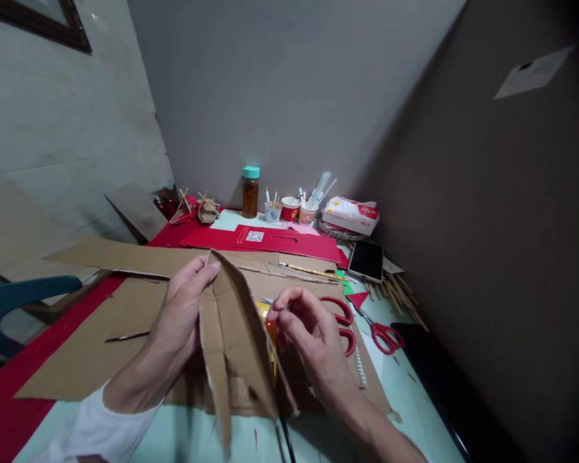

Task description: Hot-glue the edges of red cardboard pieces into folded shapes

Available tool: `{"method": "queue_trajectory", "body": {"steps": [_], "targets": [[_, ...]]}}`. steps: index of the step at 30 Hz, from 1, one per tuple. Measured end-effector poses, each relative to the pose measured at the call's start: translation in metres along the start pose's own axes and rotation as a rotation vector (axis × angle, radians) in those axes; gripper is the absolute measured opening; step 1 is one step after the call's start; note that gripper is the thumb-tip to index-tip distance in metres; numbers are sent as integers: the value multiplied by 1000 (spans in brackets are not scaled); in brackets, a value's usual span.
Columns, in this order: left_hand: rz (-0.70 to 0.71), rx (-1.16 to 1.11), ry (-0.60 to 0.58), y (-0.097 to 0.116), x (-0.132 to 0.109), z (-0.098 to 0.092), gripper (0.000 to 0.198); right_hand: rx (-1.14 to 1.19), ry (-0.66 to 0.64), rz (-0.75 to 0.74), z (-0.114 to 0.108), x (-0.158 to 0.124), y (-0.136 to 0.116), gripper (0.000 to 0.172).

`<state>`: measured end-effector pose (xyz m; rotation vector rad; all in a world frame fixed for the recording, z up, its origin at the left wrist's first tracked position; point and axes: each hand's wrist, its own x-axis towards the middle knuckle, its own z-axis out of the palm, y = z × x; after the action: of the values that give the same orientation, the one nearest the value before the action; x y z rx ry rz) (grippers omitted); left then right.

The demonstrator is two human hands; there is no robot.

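My left hand pinches the upper left edge of a folded cardboard piece that stands up like a tent over a flat cardboard sheet. My right hand is curled at the right side of the folded piece, fingertips pinched together near a yellow object with a red light, mostly hidden behind the fold. I cannot make out what the right fingers hold.
Red-handled scissors lie right of my right hand. A phone, red paper bag, brown bottle, cups of sticks, tissue pack and wooden sticks sit further back. A blue chair stands left.
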<state>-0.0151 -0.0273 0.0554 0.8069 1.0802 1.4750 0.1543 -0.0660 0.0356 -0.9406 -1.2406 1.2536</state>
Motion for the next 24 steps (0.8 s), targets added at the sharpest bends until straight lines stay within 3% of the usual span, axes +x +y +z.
{"method": "queue_trajectory", "body": {"steps": [9, 15, 24], "targets": [[95, -112, 80, 2, 5, 0, 24, 6, 117, 45, -4, 7, 0, 29], [82, -152, 92, 1, 8, -2, 24, 37, 119, 106, -3, 7, 5, 32], [205, -245, 194, -2, 12, -4, 16, 55, 141, 91, -5, 12, 16, 30]]}}
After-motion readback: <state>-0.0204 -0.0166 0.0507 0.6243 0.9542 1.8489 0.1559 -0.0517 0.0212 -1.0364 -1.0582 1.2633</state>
